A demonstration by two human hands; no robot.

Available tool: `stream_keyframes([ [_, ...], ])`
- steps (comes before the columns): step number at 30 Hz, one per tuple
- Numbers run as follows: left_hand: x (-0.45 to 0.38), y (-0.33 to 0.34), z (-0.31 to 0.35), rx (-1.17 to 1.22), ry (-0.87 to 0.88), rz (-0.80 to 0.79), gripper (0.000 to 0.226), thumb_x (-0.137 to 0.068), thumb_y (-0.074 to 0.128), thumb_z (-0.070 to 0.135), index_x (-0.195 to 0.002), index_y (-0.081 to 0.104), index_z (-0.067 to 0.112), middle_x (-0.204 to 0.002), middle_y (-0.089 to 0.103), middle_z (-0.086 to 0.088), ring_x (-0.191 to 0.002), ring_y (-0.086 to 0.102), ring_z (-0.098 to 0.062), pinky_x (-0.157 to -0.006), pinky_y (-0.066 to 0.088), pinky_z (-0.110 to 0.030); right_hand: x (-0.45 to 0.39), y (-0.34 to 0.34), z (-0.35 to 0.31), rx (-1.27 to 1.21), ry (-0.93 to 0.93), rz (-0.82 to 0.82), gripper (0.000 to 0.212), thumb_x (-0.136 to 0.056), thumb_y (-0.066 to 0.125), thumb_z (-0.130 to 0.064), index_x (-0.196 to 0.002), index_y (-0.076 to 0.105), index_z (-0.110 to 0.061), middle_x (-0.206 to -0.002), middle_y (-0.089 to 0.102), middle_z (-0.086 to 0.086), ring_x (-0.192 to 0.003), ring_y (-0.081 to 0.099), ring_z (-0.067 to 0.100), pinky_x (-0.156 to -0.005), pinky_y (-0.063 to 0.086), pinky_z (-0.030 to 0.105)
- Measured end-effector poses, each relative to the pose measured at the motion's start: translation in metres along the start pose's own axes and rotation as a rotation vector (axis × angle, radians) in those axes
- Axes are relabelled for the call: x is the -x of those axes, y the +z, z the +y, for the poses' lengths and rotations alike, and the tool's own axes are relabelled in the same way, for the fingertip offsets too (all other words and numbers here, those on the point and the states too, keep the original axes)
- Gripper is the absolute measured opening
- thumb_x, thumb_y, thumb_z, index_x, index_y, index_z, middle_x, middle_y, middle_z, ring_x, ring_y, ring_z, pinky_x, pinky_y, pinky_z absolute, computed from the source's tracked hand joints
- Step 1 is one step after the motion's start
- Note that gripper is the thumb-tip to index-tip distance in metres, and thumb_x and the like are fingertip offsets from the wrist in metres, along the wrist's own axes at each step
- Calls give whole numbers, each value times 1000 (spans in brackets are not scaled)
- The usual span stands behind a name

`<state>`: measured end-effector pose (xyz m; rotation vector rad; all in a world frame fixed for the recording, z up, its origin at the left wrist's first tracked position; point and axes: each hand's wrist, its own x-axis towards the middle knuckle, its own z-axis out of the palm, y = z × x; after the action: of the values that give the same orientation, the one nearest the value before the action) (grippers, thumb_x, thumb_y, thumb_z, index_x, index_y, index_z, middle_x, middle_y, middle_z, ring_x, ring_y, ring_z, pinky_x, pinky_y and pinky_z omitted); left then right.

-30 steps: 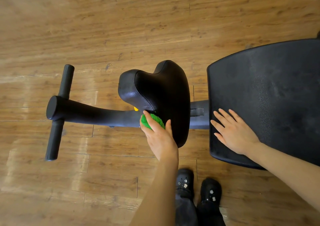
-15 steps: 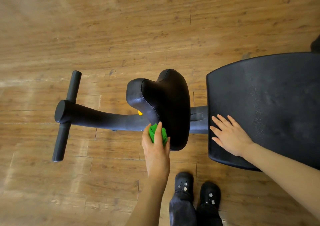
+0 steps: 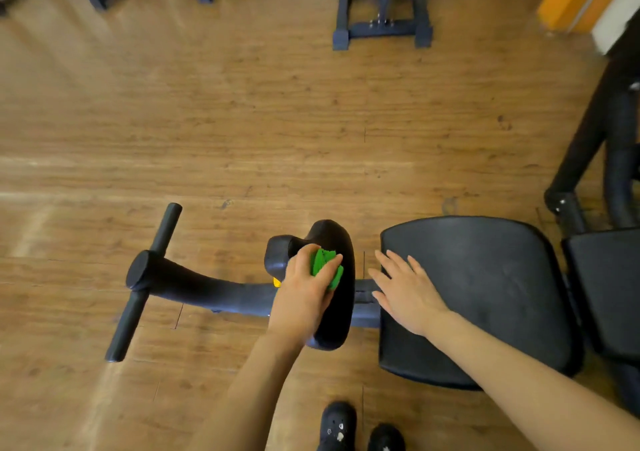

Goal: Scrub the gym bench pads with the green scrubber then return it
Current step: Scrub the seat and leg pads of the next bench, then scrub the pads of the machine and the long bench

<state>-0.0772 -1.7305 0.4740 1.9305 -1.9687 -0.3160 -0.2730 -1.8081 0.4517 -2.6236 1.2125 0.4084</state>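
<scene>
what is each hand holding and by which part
The left hand grips the green scrubber around its sides; the right hand holds nothing, flat on the seat pad.

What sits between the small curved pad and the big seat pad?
A short stretch of the bench's frame bar, with wood floor behind, in the head view.

Open floor [image 3: 242, 139] beyond; rack base [image 3: 381, 30] far.
</scene>
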Motion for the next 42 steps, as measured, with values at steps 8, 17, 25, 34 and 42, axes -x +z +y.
stream_keyframes([
  [8,-38,-142,41,-174,231,-64,61,-78,72,9,-136,55,19,-141,43,-21,-113,50,-42,-82,55,-49,39,-129,-32,-251,96,239,51,-105,37,-36,-153,28,-25,-164,9,2,-151,8,20,-120,12,38],
  [17,-33,-241,25,-239,194,-96,56,-95,57,24,-147,39,32,-149,30,-13,-127,39,-35,-101,42,-43,56,-228,-100,-272,171,425,52,-103,41,-34,-153,26,-27,-163,17,1,-149,15,21,-118,18,39],
  [25,16,-312,-61,-252,229,-49,53,-102,44,31,-151,25,38,-139,33,-7,-122,39,-29,-91,44,-38,37,-264,-219,-204,295,483,56,-102,45,-31,-154,24,-28,-164,13,1,-150,11,20,-119,15,39],
  [34,98,-393,-209,-268,279,-76,53,-103,43,22,-151,25,33,-144,28,-6,-122,36,-29,-93,48,-41,8,-274,-392,-244,376,439,55,-103,43,-34,-154,23,-30,-164,11,0,-150,9,19,-119,14,43],
  [42,123,-460,-298,-288,229,-14,49,-105,34,18,-153,25,24,-155,23,-7,-138,24,-31,-107,35,-41,-56,-300,-470,-226,316,465,53,-103,42,-35,-153,27,-30,-164,11,-1,-150,10,19,-120,16,42],
])
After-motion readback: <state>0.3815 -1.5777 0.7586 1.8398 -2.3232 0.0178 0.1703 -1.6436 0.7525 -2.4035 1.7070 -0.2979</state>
